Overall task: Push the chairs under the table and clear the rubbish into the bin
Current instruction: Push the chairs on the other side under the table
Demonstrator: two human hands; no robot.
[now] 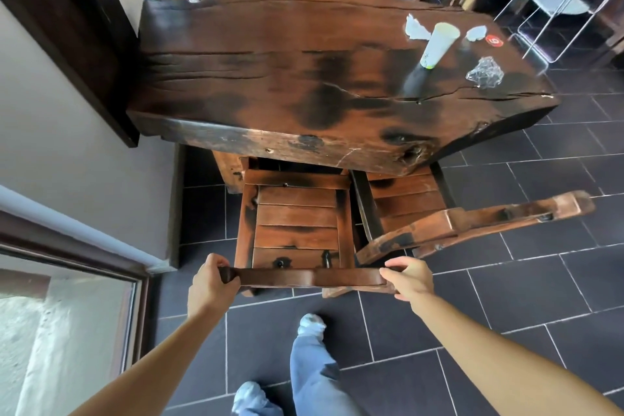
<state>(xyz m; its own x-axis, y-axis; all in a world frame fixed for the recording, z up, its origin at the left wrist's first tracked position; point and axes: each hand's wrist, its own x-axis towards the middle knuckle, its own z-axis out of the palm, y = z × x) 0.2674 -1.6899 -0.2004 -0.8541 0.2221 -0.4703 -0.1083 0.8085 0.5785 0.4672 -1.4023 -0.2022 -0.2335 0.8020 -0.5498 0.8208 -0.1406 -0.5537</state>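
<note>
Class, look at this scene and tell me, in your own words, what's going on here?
A person grips the back rail of a wooden chair with the left hand and right hand, its seat partly under the table. A second chair beside it stands angled, also partly under. A paper cup, crumpled tissues and clear plastic wrap sit on the table's far right corner.

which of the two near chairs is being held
The left wooden chair, straight in front: the left hand and right hand both hold its top rail. The right wooden chair beside it stands skewed, its back angled rightward, untouched.
</note>
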